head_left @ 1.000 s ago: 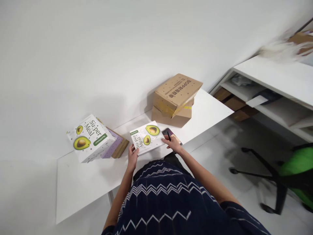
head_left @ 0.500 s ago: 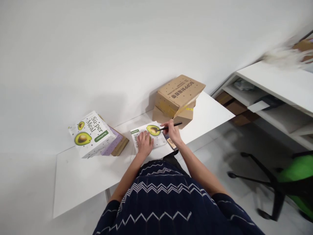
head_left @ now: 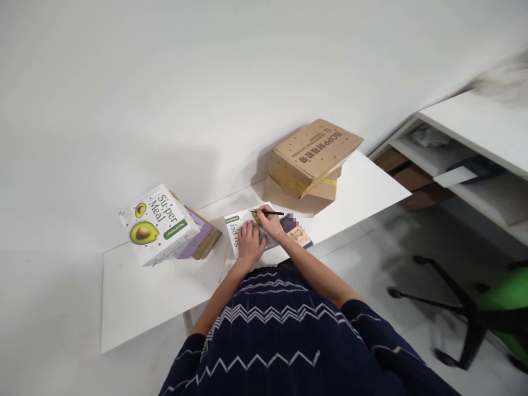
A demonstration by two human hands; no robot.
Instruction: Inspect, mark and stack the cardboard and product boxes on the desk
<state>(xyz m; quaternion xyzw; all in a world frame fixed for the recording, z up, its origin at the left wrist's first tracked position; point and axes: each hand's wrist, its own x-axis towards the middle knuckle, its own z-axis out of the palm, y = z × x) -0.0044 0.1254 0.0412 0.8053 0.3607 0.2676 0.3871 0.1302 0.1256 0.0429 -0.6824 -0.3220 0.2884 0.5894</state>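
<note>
A flat white "Su-per Meal" carton (head_left: 233,221) printed with an avocado lies on the white table in front of me. My left hand (head_left: 251,243) rests on it, palm down with the fingers spread. In my right hand (head_left: 270,222) is a dark pen (head_left: 272,213), its tip at the carton's upper part over the avocado picture. Whether the tip touches the surface I cannot tell. Right beside the carton, partly behind my right wrist, lies a printed dark and tan item (head_left: 300,236), partly blurred out.
On the left stands a "Su-per Meal" box (head_left: 159,220) against a purple and brown stack (head_left: 202,242). Two cardboard boxes (head_left: 315,157) sit stacked at the back right. Beyond the table (head_left: 140,308) are a white shelf unit (head_left: 474,132) and a green-black office chair (head_left: 466,313).
My right hand has moved left over the carton, bringing the pen tip to the avocado's upper left. My left hand stays on the carton. The whole view has shifted slightly.
</note>
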